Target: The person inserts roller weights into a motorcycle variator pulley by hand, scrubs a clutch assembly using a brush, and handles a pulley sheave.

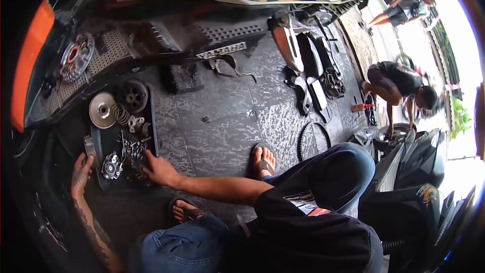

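My left hand (82, 172) is at the left side of a dark tray (155, 121), its thumb and fingers closed on a curved metal piece (90, 147). My right hand (162, 170) reaches over the tray's right edge with fingers apart, touching a pile of bolts (132, 149). Beside the bolts, between my hands, lies a round toothed metal part (111, 166). Further up in the tray are a round metal pulley plate (102, 110), a coil spring (120, 115), a dark round pulley (133, 96) and a small metal bracket (136, 124). Some fingertips are hidden.
A scooter body (212, 30) marked YAMAHA stands above the tray. A dark block (186, 78) and a metal lever (233, 66) lie near it. Body panels (316, 91) and a drive belt (314, 139) lie on the floor. A person (396, 83) bends at the right.
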The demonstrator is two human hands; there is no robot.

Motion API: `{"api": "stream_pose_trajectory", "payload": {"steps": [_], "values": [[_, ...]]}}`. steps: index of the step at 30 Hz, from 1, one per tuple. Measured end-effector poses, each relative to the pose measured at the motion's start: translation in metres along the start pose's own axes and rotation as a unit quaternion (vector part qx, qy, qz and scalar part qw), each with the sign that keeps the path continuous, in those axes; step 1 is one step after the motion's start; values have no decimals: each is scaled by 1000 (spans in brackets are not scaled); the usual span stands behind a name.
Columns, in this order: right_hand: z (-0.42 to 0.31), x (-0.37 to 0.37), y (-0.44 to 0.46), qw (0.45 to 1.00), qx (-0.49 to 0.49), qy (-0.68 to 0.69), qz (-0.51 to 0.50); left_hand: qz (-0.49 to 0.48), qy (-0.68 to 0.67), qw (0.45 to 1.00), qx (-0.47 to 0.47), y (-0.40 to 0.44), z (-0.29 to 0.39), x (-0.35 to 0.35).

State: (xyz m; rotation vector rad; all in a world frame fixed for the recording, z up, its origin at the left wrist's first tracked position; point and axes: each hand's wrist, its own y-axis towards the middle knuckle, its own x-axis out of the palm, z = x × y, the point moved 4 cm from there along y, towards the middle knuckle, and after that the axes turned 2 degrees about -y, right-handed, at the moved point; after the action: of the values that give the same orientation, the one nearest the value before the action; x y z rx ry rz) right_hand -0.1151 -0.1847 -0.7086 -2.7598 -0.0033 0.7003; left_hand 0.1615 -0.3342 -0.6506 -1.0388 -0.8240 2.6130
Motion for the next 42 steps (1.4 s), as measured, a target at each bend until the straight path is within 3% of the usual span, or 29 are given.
{"api": "stream_pose_trajectory", "payload": {"steps": [1, 3, 5, 8, 10, 11, 12, 19, 22, 26, 28, 30, 33, 38, 40, 42], "values": [[4, 11, 0, 1000, -5, -7, -2, -39, 33, 999, 10, 3, 6, 4], [3, 16, -4, 1000, 1, -12, -10, -20, 130, 985, 112, 26, -8, 7], [4, 18, -4, 998, 19, -45, -37, -16, 151, 979, 133, 28, 0, 15], [1, 16, -12, 993, -10, -87, -73, 3, 144, 986, 80, 41, -7, 20], [0, 12, -21, 994, -24, -93, -56, -31, 74, 996, -33, -1, 30, 24], [4, 15, -23, 996, 11, -34, -78, -4, 50, 998, -35, 5, 18, 22], [3, 12, -31, 998, -54, -4, 14, -15, 35, 998, -51, 3, 20, 21], [0, -18, -48, 1000, -16, 13, -20, -43, -8, 997, -66, -8, 24, 21], [5, -24, -53, 998, -47, 37, 9, -3, -4, 998, -67, -18, 27, 21], [5, -29, -61, 995, -43, 74, 46, -21, 90, 996, -15, -36, 61, 38], [4, -28, -62, 993, -54, 85, 55, 36, 198, 963, 180, -9, 42, 40], [5, -34, -61, 991, -75, 85, 72, 25, 255, 945, 205, -12, 55, 50], [5, -43, -58, 990, -76, 102, 59, 25, 267, 947, 176, -21, 73, 62], [24, -47, -49, 990, -81, 79, 80, -62, 315, 940, 118, -10, 92, 80], [25, -54, -47, 992, -83, 48, 88, 16, 349, 915, 201, 21, 60, 87], [16, -64, -48, 989, -93, 53, 100, -92, 380, 915, 101, 19, 76, 83]]}}
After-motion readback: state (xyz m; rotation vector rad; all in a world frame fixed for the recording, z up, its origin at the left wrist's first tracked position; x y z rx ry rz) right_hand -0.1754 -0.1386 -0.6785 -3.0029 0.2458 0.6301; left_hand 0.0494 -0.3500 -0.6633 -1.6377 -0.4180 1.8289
